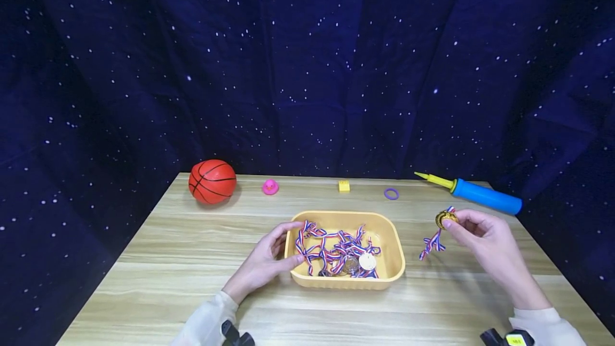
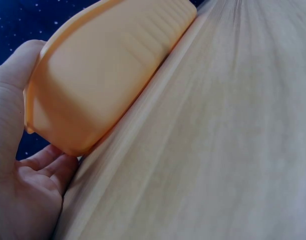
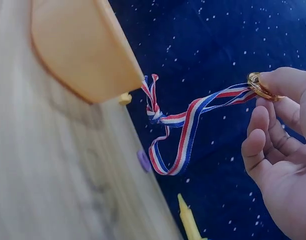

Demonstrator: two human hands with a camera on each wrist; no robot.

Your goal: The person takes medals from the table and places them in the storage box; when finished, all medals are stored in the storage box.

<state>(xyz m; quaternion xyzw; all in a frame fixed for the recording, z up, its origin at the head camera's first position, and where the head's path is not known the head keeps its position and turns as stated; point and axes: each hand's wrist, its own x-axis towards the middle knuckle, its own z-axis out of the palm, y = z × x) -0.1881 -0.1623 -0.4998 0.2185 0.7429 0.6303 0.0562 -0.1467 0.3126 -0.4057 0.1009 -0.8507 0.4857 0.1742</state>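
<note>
A yellow tub [image 1: 395, 260] sits mid-table with several medals and red-white-blue ribbons [image 1: 336, 250] tangled inside. My left hand [image 1: 269, 258] grips the tub's left rim, thumb over the top edge; in the left wrist view the tub wall [image 2: 108, 75] lies against my palm and fingers [image 2: 45, 160]. To the right of the tub, my right hand [image 1: 473, 234] pinches a gold medal [image 1: 446, 219] above the table, and its striped ribbon [image 1: 432, 242] hangs down. The right wrist view shows the medal [image 3: 260, 86] under my thumb, the ribbon [image 3: 185, 135] trailing toward the tub [image 3: 78, 50].
Along the table's far edge lie an orange basketball [image 1: 212, 181], a pink rubber duck [image 1: 270, 187], a yellow brick [image 1: 344, 186], a purple ring [image 1: 391, 193] and a blue pump with a yellow nozzle [image 1: 475, 194]. A dark starry cloth hangs behind.
</note>
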